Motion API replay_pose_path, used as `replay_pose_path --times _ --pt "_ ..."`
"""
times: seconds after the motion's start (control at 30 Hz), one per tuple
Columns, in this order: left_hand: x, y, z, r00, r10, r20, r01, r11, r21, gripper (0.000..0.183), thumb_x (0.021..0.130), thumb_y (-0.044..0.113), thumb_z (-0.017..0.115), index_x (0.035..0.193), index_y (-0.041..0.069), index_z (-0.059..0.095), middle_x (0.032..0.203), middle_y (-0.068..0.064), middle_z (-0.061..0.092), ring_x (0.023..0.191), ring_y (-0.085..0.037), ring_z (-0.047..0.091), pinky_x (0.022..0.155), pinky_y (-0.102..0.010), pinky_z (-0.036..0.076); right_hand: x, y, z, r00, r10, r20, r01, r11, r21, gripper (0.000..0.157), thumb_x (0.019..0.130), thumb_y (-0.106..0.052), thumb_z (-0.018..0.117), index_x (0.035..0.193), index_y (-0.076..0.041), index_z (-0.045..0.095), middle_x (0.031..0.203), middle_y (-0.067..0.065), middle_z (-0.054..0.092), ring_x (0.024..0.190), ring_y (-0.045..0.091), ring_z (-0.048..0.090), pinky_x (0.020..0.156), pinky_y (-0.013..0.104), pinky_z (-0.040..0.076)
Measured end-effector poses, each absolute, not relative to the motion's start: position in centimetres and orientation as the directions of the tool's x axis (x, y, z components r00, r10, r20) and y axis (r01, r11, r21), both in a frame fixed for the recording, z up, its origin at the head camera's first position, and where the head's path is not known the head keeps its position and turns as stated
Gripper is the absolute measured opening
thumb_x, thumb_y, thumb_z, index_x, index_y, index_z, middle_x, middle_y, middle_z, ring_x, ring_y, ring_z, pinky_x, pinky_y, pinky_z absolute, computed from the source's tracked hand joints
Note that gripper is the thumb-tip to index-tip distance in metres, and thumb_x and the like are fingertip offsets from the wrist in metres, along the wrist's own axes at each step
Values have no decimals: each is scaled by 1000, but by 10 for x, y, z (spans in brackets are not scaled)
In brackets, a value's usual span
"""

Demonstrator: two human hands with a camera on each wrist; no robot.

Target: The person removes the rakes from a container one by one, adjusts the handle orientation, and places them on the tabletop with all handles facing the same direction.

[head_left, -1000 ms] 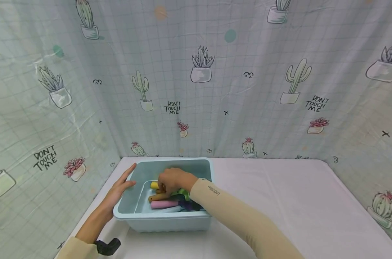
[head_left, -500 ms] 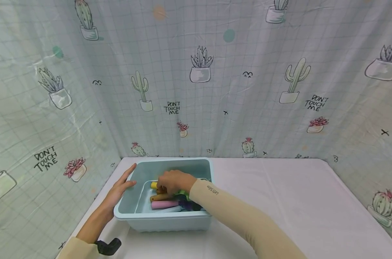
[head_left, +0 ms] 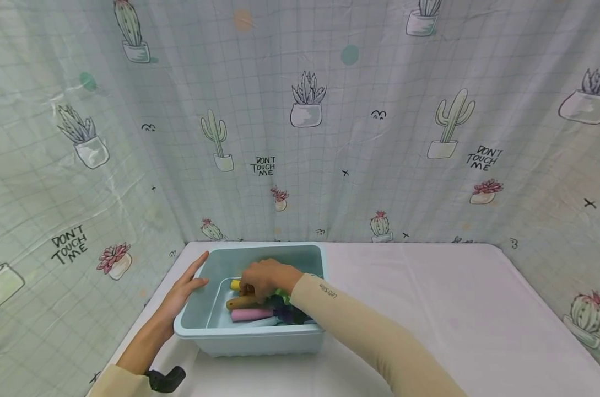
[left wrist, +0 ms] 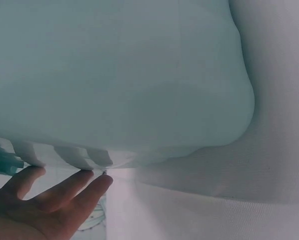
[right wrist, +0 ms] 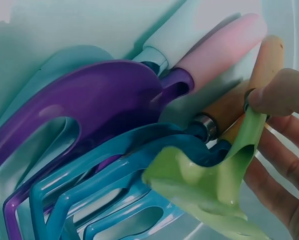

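Note:
A light blue plastic tub (head_left: pixel 260 342) stands on the table, filled with hand garden tools. My right hand (head_left: pixel 267 278) reaches inside and pinches a green trowel (right wrist: pixel 224 175) by its neck, the thumb on the collar below its wooden handle (right wrist: pixel 269 60). Beside it lie a purple fork (right wrist: pixel 99 95) with a pink handle (head_left: pixel 252 314), blue rakes (right wrist: pixel 114 160) with wooden handles, and a tool with a pale blue handle (right wrist: pixel 174 35). My left hand (head_left: pixel 183 286) rests against the tub's left side, fingers extended and fingertips touching under the rim.
A white cloth covers the table (head_left: pixel 409 298), reaching well to the right of the tub. Cactus-print curtains (head_left: pixel 300 165) close off the back and both sides. A black band (head_left: pixel 166 379) is worn on the left wrist.
My right hand shifts only slightly inside the tub, and the wooden handle beside its fingers moves a little right, then back left. My left hand and the tub stay in place.

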State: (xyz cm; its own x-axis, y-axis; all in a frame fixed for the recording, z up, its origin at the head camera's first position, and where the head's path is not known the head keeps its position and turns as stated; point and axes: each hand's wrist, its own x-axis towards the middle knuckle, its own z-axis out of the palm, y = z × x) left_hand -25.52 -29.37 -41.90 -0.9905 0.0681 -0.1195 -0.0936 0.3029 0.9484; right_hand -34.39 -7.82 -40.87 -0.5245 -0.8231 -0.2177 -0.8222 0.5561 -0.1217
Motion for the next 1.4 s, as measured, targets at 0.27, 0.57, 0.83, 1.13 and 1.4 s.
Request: replay_pose_path --times 0.27,0.57,0.83,1.13,1.4 --pt "-254 -295 -420 -992 68 -108 -82 302 950 64 100 27 41 152 47 8 164 4 -3 150 -37 1 112 -68 14 -344 -80 -408 -516 -828 -219 -821 551 -149 36 78 -19 78 109 -35 69 99 -13 63 84 8 55 73 26 49" --pt "-254 -296 -419 -991 69 -116 -91 296 951 65 100 27 42 152 46 8 164 3 -4 150 -37 0 111 -69 12 -347 -80 -408 -508 -835 -210 -811 546 -211 37 80 -16 75 112 -31 66 102 -10 64 84 9 55 73 24 49" --pt "-252 -295 -421 -990 77 -121 -93 295 951 64 100 27 42 152 45 9 164 2 -4 150 -37 0 112 -68 12 -344 -79 -411 -515 -833 -203 -807 551 -215 35 80 -15 73 111 -30 66 98 -11 62 82 9 55 70 24 48" --pt "-251 -297 -422 -991 73 -112 -86 296 951 65 100 26 41 152 46 8 164 2 -3 150 -37 0 112 -67 12 -345 -81 -411 -518 -833 -195 -803 552 -224 36 80 -14 72 111 -30 66 98 -12 62 81 9 55 69 24 48" --pt "-254 -292 -419 -992 69 -105 -81 290 953 65 100 24 41 152 45 8 164 3 -4 150 -36 0 113 -67 12 -349 -78 -409 -515 -834 -198 -805 550 -224 35 81 -13 72 112 -29 66 98 -11 62 81 10 55 69 24 48"
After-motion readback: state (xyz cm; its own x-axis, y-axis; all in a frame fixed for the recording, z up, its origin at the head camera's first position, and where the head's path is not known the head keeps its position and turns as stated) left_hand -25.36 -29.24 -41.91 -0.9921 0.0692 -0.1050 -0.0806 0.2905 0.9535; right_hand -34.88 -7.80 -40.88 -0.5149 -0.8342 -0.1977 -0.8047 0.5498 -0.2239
